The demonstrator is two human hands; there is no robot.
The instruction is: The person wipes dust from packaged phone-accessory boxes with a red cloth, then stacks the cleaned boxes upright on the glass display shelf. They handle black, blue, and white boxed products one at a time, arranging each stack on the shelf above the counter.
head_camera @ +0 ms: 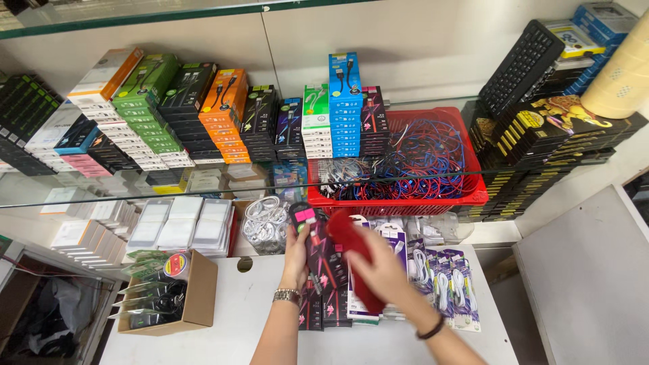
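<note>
My left hand (pixel 295 255) holds a slim black and pink cable box (pixel 309 238) upright over the white counter (pixel 250 318). My right hand (pixel 382 269) grips a red cloth (pixel 351 243) that presses against the right side of that box. Under both hands lie more black and pink boxes (pixel 324 304) and purple cable packs (pixel 446 284). A watch sits on my left wrist and a dark band on my right wrist.
A red basket (pixel 473 192) of tangled red and blue cables stands on the glass shelf behind. Stacks of coloured cable boxes (pixel 223 115) fill the shelf to the left; black and gold boxes (pixel 541 142) sit right. A cardboard box (pixel 196 297) stands at the counter's left.
</note>
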